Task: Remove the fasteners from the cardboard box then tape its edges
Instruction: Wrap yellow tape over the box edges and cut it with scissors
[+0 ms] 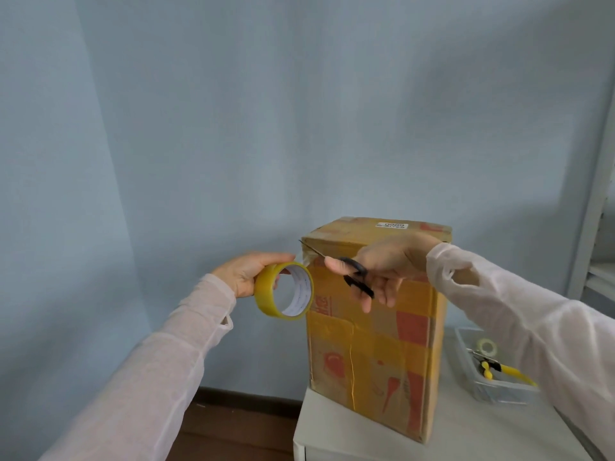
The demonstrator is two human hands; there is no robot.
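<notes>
— Since the cardboard box (376,344) stands upright on the white table (366,437), why is the tape roll (266,291) held out just left of its top corner?

— To keep the strip taut, I'd judge. The left hand (246,272) curls round the roll, and a short clear strip seems to run from it to the box's upper left edge.

— And the scissors (357,277)?

— The right hand (389,261) grips them in front of the box's upper face, thumb and fingers curled about the black loops. The thin blades reach leftward to that same corner, toward the strip, so a cut looks like the step in hand.

— Are the blades apart or together?

— Too thin to tell.

— Why tape there at all?

— A split runs down the box's front face, crossed by glossy bands that look like tape. The corner edge is probably getting the same treatment.

— What sits right of the box?

— A clear tray (499,390) holding a small pale roll (486,347) and a yellow-handled tool (509,371). It is near the box but apart from it, probably so the spare tools are in easy reach of the right arm.
</notes>
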